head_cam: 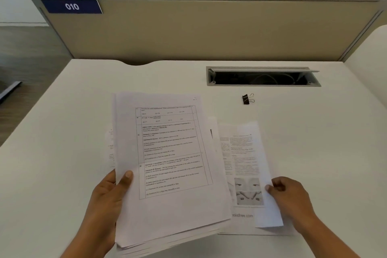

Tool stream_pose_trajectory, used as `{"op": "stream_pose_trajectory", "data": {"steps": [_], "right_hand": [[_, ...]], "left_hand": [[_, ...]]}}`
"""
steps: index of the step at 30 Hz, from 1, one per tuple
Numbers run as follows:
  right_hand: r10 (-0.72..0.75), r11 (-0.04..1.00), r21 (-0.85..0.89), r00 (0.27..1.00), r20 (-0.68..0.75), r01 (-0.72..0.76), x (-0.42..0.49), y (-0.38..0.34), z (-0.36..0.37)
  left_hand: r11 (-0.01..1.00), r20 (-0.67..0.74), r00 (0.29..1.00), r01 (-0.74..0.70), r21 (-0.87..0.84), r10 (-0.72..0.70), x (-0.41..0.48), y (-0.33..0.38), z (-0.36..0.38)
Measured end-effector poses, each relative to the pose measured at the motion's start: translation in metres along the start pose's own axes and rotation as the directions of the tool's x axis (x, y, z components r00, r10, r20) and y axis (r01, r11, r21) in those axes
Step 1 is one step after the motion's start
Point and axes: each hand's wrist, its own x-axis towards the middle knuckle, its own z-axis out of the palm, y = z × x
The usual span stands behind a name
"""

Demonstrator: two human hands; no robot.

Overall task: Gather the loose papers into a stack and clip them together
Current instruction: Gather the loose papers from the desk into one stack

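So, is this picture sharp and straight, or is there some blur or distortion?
Head view: wide-angle bending curves the partition and desk edges; light is soft and even, no glare; print on the held stack is slightly blurred, barely readable; the binder clip looks fairly sharp.

Both hands, left hand (109, 192) and right hand (291, 197), and forearms are bare, without sleeves.
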Motion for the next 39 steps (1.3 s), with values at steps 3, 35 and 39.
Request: {"op": "stream_pose_trajectory", "data": {"steps": [3, 35, 39], "right_hand": [[-0.033, 0.991, 0.126, 0.999, -0.04, 0.038, 0.001, 0.005, -0.016], [-0.193, 0.74, 0.659, 0.981, 0.015, 0.135, -0.07, -0.089, -0.028], [-0.23, 0.798, 0.567, 0.973, -0.029, 0.206, -0.07, -0.092, -0.009]], "left_hand": [[1.0, -0.018, 1.0, 0.005, -0.002, -0.005, 0.001, -0.001, -0.003], [0.998, 0.108, 0.994, 0.016, -0.059, -0.01, -0.002, 0.006, 0.041], [0.995, 0.174, 0.984, 0.046, -0.088, -0.03, -0.008, 0.006, 0.05]]}}
